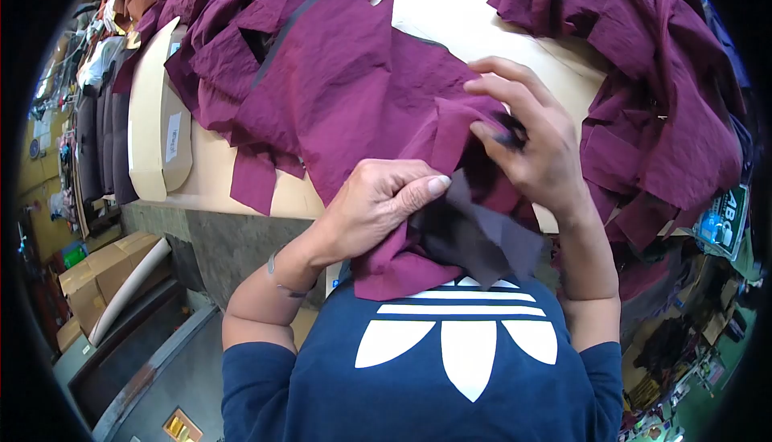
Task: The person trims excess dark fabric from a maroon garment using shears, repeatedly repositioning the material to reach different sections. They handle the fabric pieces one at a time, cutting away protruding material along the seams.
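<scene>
**Maroon fabric piece being worked at the tabletop edge**

A maroon fabric piece [354, 96] is being held over the near edge of the tabletop [474, 16], its lower end hanging down toward the person's navy shirt [450, 378]. The left hand [378, 201] is being pressed on the cloth at about 7 o'clock from the frame's centre, its grip closed on a fold of the maroon fabric piece, thumb lying along the top. The right hand [527, 132] is being kept at about 3 o'clock, its fingertips pinched together on the same piece where a dark lining patch [482, 233] is showing beneath it. The two hands are being held just beside each other, with the dark patch lying between and below them.

A pile of maroon cut pieces [667, 120] is being kept on the tabletop at 2 o'clock, and another heap [225, 32] at 10 o'clock. A tan paper pattern [161, 112] is lying at 9 o'clock, beside that heap. Cardboard boxes [104, 269] are seen on the floor at 8 o'clock.
</scene>
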The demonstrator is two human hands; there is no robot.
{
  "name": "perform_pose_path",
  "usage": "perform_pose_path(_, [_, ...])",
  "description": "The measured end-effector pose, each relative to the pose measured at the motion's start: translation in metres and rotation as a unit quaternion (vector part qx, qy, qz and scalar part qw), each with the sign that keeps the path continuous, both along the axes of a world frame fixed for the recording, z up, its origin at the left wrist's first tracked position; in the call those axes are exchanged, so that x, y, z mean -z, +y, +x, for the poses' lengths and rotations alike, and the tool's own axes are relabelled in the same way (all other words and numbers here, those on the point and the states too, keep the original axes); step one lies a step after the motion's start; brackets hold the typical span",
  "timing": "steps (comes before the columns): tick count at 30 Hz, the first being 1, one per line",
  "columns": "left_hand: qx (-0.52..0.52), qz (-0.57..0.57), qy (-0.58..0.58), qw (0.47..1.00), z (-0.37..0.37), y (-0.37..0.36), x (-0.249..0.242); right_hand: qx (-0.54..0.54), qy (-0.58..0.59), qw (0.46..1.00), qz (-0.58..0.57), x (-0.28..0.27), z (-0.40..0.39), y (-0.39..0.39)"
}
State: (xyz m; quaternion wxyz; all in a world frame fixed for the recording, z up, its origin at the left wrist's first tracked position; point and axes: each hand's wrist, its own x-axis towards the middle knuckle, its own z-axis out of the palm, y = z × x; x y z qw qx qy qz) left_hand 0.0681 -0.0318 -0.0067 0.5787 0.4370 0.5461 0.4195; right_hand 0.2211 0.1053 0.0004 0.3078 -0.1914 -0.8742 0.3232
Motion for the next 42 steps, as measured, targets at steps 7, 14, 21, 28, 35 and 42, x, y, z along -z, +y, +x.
perform_pose_path(7, [-0.042, -0.051, -0.056, 0.996, -0.002, 0.001, -0.005, -0.247, -0.046, 0.967, -0.046, -0.001, 0.017, -0.049])
perform_pose_path(14, [0.000, -0.046, 0.027, 0.999, -0.003, 0.000, -0.006, -0.320, -0.017, 0.932, -0.171, 0.011, 0.021, -0.056])
perform_pose_path(21, [0.014, -0.044, 0.042, 0.998, -0.008, -0.002, -0.007, -0.036, -0.078, 0.956, -0.280, -0.006, 0.032, -0.050])
perform_pose_path(28, [-0.005, -0.097, -0.030, 0.995, -0.008, 0.001, -0.011, -0.020, -0.143, 0.989, 0.033, 0.003, 0.033, -0.060])
perform_pose_path(35, [-0.013, -0.073, -0.030, 0.997, -0.007, 0.001, -0.013, -0.015, -0.196, 0.969, 0.146, 0.004, 0.032, -0.064])
perform_pose_path(42, [-0.006, -0.066, -0.023, 0.998, -0.006, 0.001, -0.012, 0.004, -0.144, 0.968, 0.206, 0.012, 0.028, -0.063])
